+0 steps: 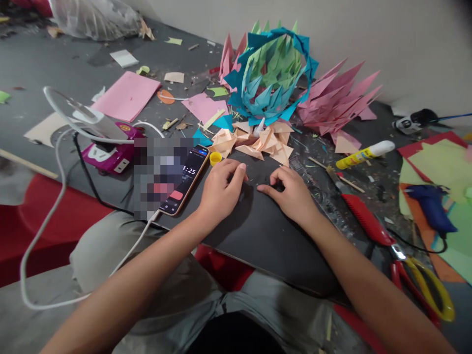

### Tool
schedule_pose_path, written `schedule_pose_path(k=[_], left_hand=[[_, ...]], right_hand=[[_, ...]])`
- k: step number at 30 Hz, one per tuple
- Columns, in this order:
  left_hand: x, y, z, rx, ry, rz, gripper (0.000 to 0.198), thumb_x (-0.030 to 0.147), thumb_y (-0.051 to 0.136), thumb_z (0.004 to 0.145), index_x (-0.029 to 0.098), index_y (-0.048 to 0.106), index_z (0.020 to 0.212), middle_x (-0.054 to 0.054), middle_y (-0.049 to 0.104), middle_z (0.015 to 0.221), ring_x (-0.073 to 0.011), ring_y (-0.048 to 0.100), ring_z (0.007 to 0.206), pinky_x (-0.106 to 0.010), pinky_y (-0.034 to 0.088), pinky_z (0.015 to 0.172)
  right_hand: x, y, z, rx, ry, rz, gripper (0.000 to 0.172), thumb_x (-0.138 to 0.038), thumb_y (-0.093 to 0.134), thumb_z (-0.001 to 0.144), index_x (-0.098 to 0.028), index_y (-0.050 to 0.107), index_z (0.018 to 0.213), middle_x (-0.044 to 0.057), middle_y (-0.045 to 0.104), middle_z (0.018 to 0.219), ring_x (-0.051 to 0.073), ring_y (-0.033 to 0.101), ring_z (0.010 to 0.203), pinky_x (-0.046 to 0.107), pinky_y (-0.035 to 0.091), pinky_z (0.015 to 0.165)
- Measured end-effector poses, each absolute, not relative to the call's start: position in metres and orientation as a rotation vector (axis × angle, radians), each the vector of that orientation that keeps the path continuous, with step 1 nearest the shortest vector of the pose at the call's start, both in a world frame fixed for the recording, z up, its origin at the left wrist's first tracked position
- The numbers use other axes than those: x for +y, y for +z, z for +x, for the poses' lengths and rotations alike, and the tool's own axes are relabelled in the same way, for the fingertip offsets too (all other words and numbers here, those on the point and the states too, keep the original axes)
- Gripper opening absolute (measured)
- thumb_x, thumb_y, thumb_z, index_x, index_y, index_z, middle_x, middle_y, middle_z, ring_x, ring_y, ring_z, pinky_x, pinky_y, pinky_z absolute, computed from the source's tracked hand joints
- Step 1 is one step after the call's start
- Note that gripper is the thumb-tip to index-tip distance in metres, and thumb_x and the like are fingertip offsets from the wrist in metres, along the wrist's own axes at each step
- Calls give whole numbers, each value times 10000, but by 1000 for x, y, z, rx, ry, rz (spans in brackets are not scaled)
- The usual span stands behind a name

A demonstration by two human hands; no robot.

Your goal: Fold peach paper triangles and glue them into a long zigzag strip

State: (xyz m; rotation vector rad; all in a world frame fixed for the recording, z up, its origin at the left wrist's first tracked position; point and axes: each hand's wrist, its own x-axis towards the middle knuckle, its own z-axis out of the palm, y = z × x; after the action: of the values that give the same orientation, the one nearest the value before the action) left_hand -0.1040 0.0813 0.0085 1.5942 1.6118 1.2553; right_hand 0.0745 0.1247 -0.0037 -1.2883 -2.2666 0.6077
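Note:
My left hand (224, 186) rests on the dark tabletop with its fingers loosely curled and nothing visible in it. It lies just right of a phone (190, 179) in a tan case and close to a small yellow cap (215, 158). A short gap away, my right hand (291, 192) rests on the table too, its thumb apart from bent fingers, and no object shows in it. Beyond both hands lies a pile of folded peach paper pieces (271, 142). Behind it stands a ring-shaped model of folded blue and green paper (273, 78).
Pink folded-paper clusters (339, 98) flank the model. On the right are a glue stick (365, 155), red-handled pliers (368, 219), a blue glue gun (433, 206) and coloured sheets (438, 162). A purple power adapter (110, 155) with a white cable and pink sheets (127, 96) are left.

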Motion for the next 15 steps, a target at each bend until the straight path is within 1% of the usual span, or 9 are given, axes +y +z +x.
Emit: schedule_pose_path(k=[3, 6, 8, 11, 13, 15], left_hand=[[81, 9, -104, 1610, 1260, 1582, 313, 247, 405, 886, 190, 535, 607, -26, 599, 779, -149, 552, 789, -297, 404, 743], [82, 9, -105, 1611, 1257, 1576, 313, 255, 401, 886, 193, 537, 611, -28, 602, 788, -149, 553, 790, -298, 406, 743], [83, 8, -105, 1615, 1250, 1574, 313, 259, 401, 885, 195, 535, 609, -28, 605, 794, -150, 554, 792, -294, 408, 741], [82, 8, -105, 1622, 1247, 1572, 313, 263, 402, 886, 194, 536, 612, -29, 604, 794, -149, 554, 790, -291, 408, 737], [82, 8, -105, 1623, 1249, 1570, 313, 261, 404, 887, 193, 537, 612, -28, 601, 788, -147, 553, 781, -290, 406, 733], [81, 8, -105, 1618, 1252, 1567, 314, 255, 406, 887, 191, 537, 610, -26, 599, 787, -144, 553, 781, -289, 403, 737]], right_hand=[[125, -2, 74, -2197, 687, -1295, 348, -512, 534, 792, -227, 391, 654, -7, 469, 679, 174, 460, 666, 302, 349, 625], [126, -1, 75, -2238, 778, -1257, 358, -537, 577, 747, -231, 404, 684, -3, 486, 710, 175, 466, 675, 295, 358, 615], [126, -1, 75, -2298, 703, -1267, 364, -523, 616, 721, -228, 408, 671, 2, 496, 714, 184, 469, 698, 306, 355, 638], [125, -1, 74, -2244, 652, -1311, 346, -502, 566, 772, -222, 410, 641, -2, 488, 675, 180, 463, 681, 314, 346, 646], [125, 0, 76, -2118, 771, -1328, 330, -509, 494, 815, -223, 429, 664, -15, 464, 640, 162, 453, 630, 301, 348, 614], [125, 2, 79, -2003, 908, -1332, 309, -515, 492, 811, -224, 455, 711, -27, 449, 631, 147, 443, 589, 283, 348, 577]])
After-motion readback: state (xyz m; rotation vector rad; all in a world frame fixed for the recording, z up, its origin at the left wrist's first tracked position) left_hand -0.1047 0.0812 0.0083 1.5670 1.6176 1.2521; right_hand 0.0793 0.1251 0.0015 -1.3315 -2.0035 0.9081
